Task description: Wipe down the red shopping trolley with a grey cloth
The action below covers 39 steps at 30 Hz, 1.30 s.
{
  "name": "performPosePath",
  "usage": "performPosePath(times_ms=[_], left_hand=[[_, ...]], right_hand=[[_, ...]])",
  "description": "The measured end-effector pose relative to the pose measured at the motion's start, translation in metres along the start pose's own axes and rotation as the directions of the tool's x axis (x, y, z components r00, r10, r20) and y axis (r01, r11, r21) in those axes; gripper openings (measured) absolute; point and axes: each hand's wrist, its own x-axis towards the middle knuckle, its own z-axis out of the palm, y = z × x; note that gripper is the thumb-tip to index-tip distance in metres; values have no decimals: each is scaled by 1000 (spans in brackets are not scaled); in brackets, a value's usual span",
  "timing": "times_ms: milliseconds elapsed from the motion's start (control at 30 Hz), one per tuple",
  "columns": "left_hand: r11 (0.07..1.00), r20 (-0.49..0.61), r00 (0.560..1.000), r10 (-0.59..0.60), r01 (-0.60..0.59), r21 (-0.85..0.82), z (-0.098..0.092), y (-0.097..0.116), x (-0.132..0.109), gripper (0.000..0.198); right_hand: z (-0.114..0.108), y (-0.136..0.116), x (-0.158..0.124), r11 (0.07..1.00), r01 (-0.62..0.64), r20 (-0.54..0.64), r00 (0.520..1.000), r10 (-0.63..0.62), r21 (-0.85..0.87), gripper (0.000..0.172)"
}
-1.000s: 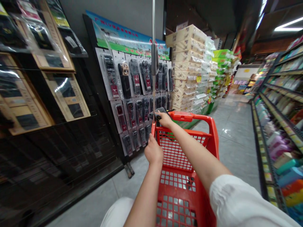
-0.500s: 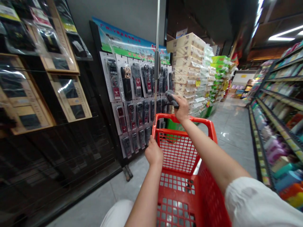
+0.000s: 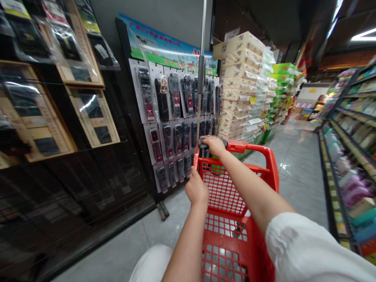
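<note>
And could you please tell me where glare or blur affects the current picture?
Head view: glare streaks the clear-fronted boxes at left and the blue-green banner; head view: bright patches shine on the floor; head view: the right-hand shelves look smeared and stretched, while the red cart is fairly crisp.

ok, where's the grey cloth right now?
Head view, near centre: the grey cloth is under the right hand, at the frame-left end of the red cart handle, beside the metal pole.

Red plastic grid-walled shopping cart: upright.
Dark grey cloth: bunched against cart's top bar, left end.
</note>
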Motion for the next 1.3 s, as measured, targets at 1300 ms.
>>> performPosePath(times_ms=[1300], left_hand=[[999, 19, 999, -25, 26, -38, -5, 1, 10, 55]], right_hand=[[-31, 118, -103, 924, -305, -56, 944, 325, 231, 62]])
